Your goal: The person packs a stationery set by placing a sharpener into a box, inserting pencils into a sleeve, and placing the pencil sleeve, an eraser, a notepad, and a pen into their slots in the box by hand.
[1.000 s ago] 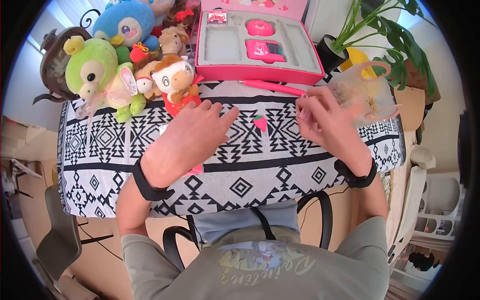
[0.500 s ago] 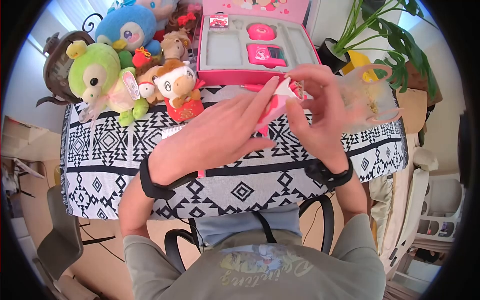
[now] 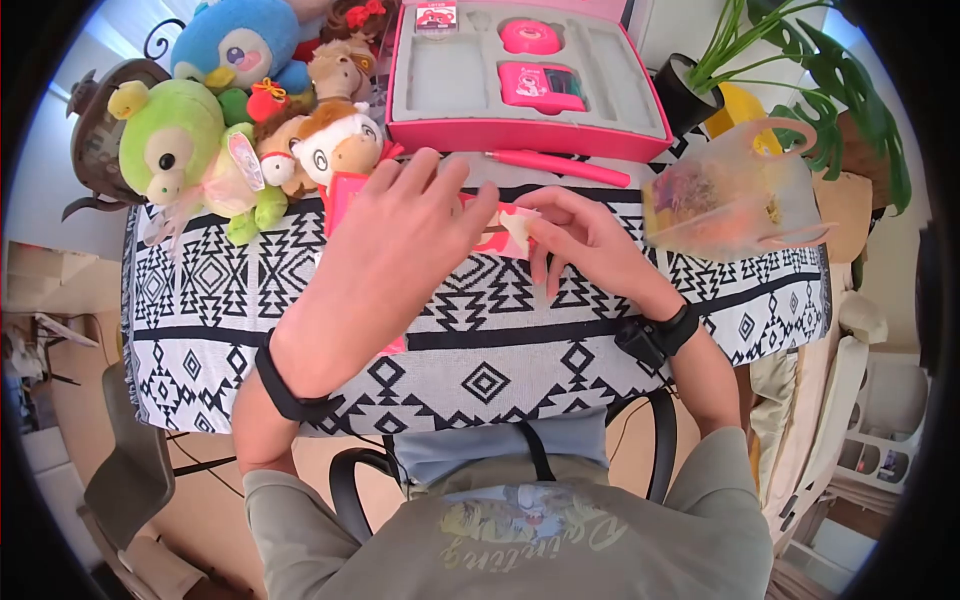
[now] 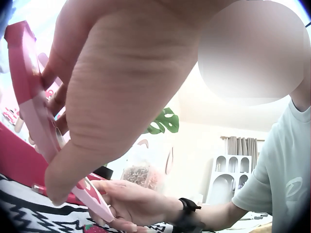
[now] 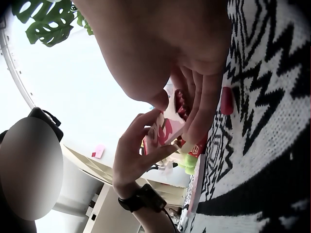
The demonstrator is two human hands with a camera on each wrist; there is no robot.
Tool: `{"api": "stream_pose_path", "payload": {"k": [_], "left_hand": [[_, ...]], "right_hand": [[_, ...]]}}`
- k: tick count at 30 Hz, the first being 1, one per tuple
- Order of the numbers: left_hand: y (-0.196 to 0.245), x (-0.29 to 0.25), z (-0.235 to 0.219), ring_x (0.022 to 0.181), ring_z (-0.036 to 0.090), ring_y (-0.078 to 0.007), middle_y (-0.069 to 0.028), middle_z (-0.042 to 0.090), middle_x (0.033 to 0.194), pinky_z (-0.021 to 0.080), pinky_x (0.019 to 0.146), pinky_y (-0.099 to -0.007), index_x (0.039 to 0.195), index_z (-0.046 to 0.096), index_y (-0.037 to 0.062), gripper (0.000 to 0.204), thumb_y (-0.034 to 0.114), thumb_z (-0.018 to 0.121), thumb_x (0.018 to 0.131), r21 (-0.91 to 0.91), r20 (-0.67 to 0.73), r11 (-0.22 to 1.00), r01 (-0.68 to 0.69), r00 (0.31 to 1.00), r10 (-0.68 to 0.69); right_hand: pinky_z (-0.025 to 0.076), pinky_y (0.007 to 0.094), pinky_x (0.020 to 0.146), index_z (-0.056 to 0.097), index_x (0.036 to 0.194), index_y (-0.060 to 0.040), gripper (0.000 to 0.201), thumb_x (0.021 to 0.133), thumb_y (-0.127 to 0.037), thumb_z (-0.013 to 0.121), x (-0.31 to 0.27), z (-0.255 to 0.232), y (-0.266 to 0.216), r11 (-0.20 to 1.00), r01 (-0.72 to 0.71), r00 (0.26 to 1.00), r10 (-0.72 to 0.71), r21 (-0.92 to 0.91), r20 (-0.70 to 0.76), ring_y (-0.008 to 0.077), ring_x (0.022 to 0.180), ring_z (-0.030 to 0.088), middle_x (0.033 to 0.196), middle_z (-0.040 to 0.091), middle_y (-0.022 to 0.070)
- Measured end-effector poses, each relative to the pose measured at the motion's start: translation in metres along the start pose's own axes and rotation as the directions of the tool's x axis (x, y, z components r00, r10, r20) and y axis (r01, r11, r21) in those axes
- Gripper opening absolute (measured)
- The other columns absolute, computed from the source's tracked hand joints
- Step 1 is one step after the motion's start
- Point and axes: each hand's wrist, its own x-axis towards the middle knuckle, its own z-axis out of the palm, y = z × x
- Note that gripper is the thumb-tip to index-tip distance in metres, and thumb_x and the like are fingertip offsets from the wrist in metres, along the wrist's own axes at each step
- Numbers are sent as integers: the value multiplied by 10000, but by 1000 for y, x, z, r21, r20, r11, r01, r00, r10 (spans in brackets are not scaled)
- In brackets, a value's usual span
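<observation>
A long, slim pink-and-red printed case (image 3: 512, 238) spans my two hands above the patterned cloth. My left hand (image 3: 385, 265) grips it from above, fingers on one side and thumb on the other in the left wrist view. At its right end, my right hand (image 3: 585, 240) pinches a pale flap between thumb and fingers. That end gapes in the right wrist view, with red showing inside the case (image 5: 167, 127). Below the hands a small strawberry-shaped piece (image 4: 90, 228) lies on the cloth; the hands hide it in the head view.
A pink gift box (image 3: 530, 145) with moulded compartments stands at the back, a pink pen (image 3: 560, 167) before it. Plush toys (image 3: 190, 150) crowd the back left. A translucent bag (image 3: 720, 195) and a potted plant (image 3: 690, 95) are on the right.
The case came up between both hands and has swung from slanting to nearly level, reaching left under my left hand. My right hand has drawn left and forward from beside the bag.
</observation>
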Motion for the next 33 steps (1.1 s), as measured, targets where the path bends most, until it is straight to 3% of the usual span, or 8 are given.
{"api": "stream_pose_path", "payload": {"k": [2,4,8,13,19,28,32,33], "left_hand": [[1,1,-5,1119,573,-295,-83,588,1143,479,971,-447,1324,635,107,498,42,679,832,71,30,997,30,999,-32],[2,4,-11,1180,571,-293,-77,596,1173,453,1038,-468,1309,644,116,480,72,682,833,115,40,993,-4,999,-1],[6,9,-6,1228,581,-278,-70,598,1193,410,1152,-522,1240,683,136,452,119,713,789,184,-104,983,27,995,-8],[9,17,-1,1306,570,-277,-65,600,1206,352,1238,-623,1185,707,148,443,95,720,746,213,-213,976,-43,973,90],[6,23,-25,1388,541,-284,-49,624,1272,339,1238,-639,1212,728,181,481,87,715,741,280,-295,959,32,954,54],[-50,-2,-48,1345,576,-278,-48,641,1350,371,1241,-508,1320,684,186,543,-47,668,829,440,-278,870,220,955,-101],[-56,-16,-59,1150,631,-301,-69,661,1224,490,1061,-453,1321,668,154,525,-17,683,824,491,-282,825,279,947,-153],[-50,-19,-59,1102,644,-303,-74,670,1172,512,979,-447,1300,657,143,484,10,706,837,404,-243,844,352,931,-273]], "right_hand": [[597,264,577,573,1321,11,337,1084,-220,638,-1,-2,3,1000,22,999,-21,8,-40,121,754,710,969,671,48],[590,255,564,608,1272,11,313,1068,-218,668,-1,-7,5,1000,-3,999,5,-29,45,108,755,707,1000,704,56],[559,225,512,626,1294,11,313,1019,-113,711,-7,1,-6,999,-35,999,36,-28,37,100,716,693,991,731,57],[454,214,488,689,1232,-33,254,1011,-150,735,-8,6,4,984,-130,990,137,-122,44,50,607,603,877,714,-11],[465,250,545,661,1063,-39,231,1091,-261,606,-10,3,12,969,74,981,-29,-236,191,66,604,607,803,696,3],[416,230,477,601,979,-41,309,1137,-291,511,-18,-21,-5,986,-61,922,114,-153,370,48,571,575,726,658,2],[390,223,453,606,988,-45,309,1136,-303,522,-23,-27,-16,989,-102,952,128,-108,279,43,527,539,710,643,5],[382,220,444,607,981,-47,317,1137,-310,522,-24,-28,-21,990,-113,960,130,-80,250,43,510,526,708,641,11]]}}
